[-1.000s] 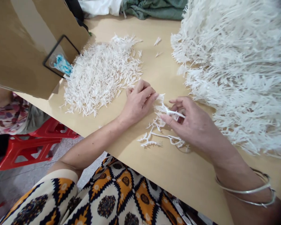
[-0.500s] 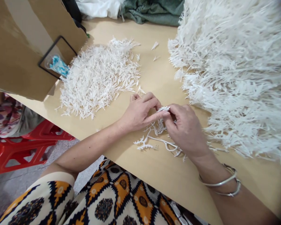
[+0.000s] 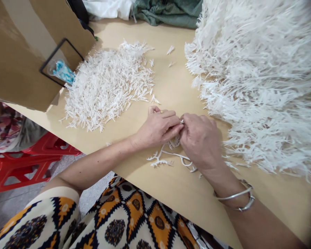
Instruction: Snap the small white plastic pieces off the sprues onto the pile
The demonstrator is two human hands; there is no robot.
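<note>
My left hand [image 3: 162, 127] and my right hand [image 3: 200, 140] meet over the table, fingers pinched together. Between their fingertips shows a small bit of a white plastic sprig [image 3: 181, 121]; the rest of it is covered by my fingers. Beneath them lie a thin white branched plastic stem [image 3: 159, 159] and more white strands, partly hidden by my right hand. A heap of short white plastic sprigs [image 3: 111, 84] spreads out beyond my left hand. To the right rises a much larger pile of longer white sprigs [image 3: 259, 90].
A cardboard box [image 3: 20, 52] stands at the left, with a black wire frame [image 3: 50, 60] and a blue-and-white packet [image 3: 63, 72] against it. Green cloth [image 3: 168, 12] lies at the back. Red stools [image 3: 28, 166] and a person's patterned clothing [image 3: 5, 128] are beyond the table's left edge.
My fingers have closed in tighter, so less of the white sprig shows between them. My right hand has turned and shifted slightly left, covering more of the stem below.
</note>
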